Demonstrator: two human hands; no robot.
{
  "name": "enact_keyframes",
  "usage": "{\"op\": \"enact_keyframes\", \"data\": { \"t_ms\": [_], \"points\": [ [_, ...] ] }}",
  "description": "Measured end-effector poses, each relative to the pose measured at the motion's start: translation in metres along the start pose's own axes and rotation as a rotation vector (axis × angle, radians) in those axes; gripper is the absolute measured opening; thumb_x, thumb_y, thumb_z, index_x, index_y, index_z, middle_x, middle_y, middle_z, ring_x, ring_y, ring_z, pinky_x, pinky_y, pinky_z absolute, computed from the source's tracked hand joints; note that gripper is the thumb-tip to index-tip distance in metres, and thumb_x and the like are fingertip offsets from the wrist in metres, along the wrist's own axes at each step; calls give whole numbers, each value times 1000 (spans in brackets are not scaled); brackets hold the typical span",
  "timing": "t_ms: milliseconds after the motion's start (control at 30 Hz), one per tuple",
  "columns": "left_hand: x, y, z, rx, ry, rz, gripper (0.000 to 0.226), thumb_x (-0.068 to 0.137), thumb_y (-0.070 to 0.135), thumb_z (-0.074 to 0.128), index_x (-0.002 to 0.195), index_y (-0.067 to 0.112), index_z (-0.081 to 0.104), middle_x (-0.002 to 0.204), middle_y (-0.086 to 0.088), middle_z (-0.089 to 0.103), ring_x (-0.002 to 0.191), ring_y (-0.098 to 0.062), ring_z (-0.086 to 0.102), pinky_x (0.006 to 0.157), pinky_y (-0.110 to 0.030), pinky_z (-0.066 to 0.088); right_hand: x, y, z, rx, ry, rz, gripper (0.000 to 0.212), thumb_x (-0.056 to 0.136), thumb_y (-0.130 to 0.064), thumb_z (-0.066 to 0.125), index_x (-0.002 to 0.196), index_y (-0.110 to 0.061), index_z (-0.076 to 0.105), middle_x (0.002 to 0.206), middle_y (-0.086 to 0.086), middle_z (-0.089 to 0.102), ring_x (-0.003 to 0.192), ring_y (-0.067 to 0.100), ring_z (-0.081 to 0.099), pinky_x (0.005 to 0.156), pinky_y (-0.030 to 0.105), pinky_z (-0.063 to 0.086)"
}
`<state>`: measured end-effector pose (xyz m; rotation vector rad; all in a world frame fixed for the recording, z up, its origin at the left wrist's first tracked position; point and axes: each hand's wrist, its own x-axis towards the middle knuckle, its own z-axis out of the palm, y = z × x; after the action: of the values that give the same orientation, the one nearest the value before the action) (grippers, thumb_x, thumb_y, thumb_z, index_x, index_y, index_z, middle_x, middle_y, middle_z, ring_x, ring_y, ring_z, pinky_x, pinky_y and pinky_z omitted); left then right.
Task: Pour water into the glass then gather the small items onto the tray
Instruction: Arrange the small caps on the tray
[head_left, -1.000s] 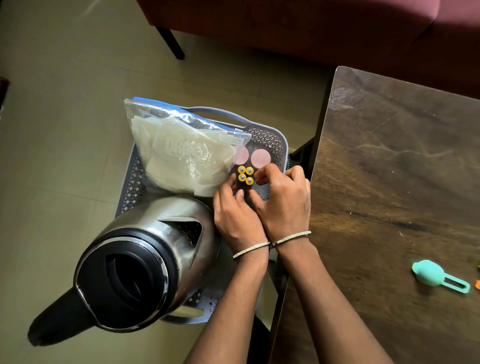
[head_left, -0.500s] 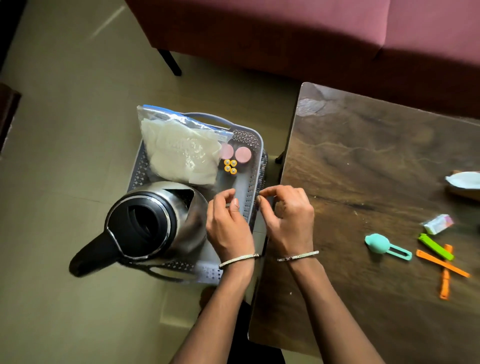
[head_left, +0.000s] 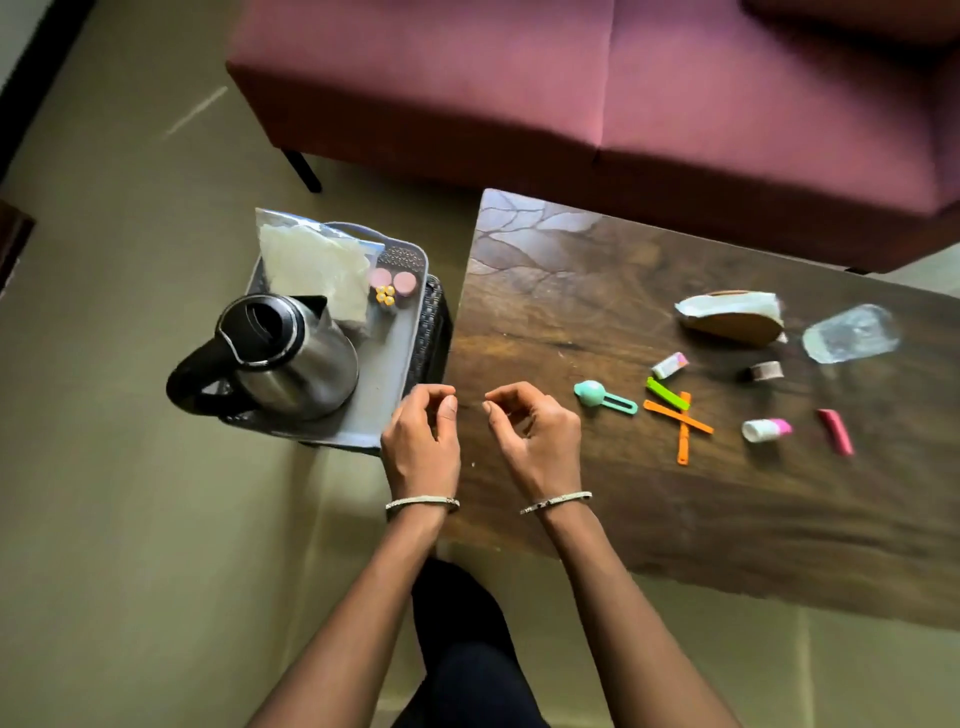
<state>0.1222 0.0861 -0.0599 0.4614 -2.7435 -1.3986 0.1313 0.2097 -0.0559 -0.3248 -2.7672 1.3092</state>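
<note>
Left hand: the left hand (head_left: 421, 441) hangs over the near right corner of the grey plastic tray (head_left: 389, 364), fingers curled loosely inward, thumb and forefinger a little apart; nothing sits between them and it touches nothing that can be seen.
Right hand: the right hand (head_left: 537, 439) hovers above the left end of the dark wooden table (head_left: 597, 519), likewise half curled, fingertips apart and empty.
Hands together: the two hands sit side by side with a gap between them, each wrist wearing a thin silver bangle.
Tray: it rests on a dark woven stool (head_left: 434, 332) just beside the table's left edge.
On the tray: a steel kettle with a black handle and open top (head_left: 275, 353) stands at the near left; a clear zip bag of white material (head_left: 317, 265) lies at the far side; two pink round discs (head_left: 394, 281) and a cluster of small yellow-topped pieces (head_left: 385, 295) lie beside the bag.
Glass: a clear drinking glass (head_left: 852, 332) stands near the far right of the table; whether it holds water cannot be told.
Small items on the table: a teal scoop-shaped clip (head_left: 602, 397), a green clip (head_left: 665, 393), two crossed orange clips (head_left: 683, 423), a small white and pink block (head_left: 670, 365), a white and pink cap-like piece (head_left: 766, 430), a pink tube (head_left: 835, 431) and a small brown roll (head_left: 766, 371), all well apart from the hands.
Behind the items: a brown holder with white paper (head_left: 732, 314).
Background: a maroon sofa (head_left: 571, 93) stands beyond the table.
</note>
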Motion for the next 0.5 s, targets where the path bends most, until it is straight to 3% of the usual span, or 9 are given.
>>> {"op": "enact_keyframes", "data": {
  "t_ms": [233,400,500],
  "points": [
    [-73,37,0,-35,-15,26,9,91,15,61,95,17,69,84,-2,73,77,-18,67,70,-16,38,-69,21,-77,63,70,60,3,85,-25,72,84,-23,71,71,-11,70,65,6,65,62,27,54],
    [-120,63,28,-51,-105,-8,8,90,16,61,91,20,69,80,0,72,77,-19,68,76,-33,52,-110,55,-138,67,153,189,2,84,-26,73,82,-25,72,66,-12,69,62,6,64,61,19,48],
    [-140,81,53,-47,-166,10,9,88,16,62,89,22,69,76,1,72,74,-18,67,76,-35,53,-122,79,-174,55,207,267,2,83,-24,75,82,-24,73,65,-11,69,61,5,63,60,20,48]
  ]
}}
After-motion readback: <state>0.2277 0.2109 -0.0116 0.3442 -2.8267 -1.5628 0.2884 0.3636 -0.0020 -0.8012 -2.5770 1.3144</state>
